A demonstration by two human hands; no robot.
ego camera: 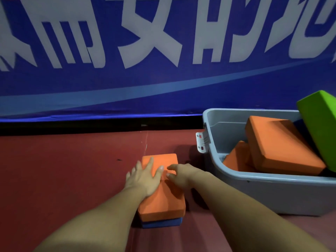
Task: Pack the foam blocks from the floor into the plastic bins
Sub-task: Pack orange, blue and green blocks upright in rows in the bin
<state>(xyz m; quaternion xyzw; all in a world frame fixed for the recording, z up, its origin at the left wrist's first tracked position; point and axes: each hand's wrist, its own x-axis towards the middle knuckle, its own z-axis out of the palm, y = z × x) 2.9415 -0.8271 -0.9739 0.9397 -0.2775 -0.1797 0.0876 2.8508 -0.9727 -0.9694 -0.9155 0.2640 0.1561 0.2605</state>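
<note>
A: Far left, bare red floor [63, 170], and a blue banner [163, 84] with white characters runs across the back.

B: Centre now: an orange block [163, 202] lies on the floor, stacked on a blue block [161, 222] that peeks out at the near end.

A: What's crowding it?

B: Only the hands lie on it. The grey bin [272, 195] stands just beside it on the right, with its latch [202, 142] facing the stack.

A: And inside the bin?

B: An orange slab [280, 144] sits tilted over a second slab [236, 157] lower down. A green block [321, 124] sticks up above the rim at far right.

A: Hands, then.

B: Both arms reach forward. The left hand [143, 177] lies palm down on the orange block's far half. Its fingers are straight and spread, the outer ones past the left edge.

A: And the right hand [180, 175]?

B: Just beside the left, over the same top face. Its fingers are loosely bent and apart, tips touching the foam. Both hands rest on top, neither wrapped round the sides.
</note>
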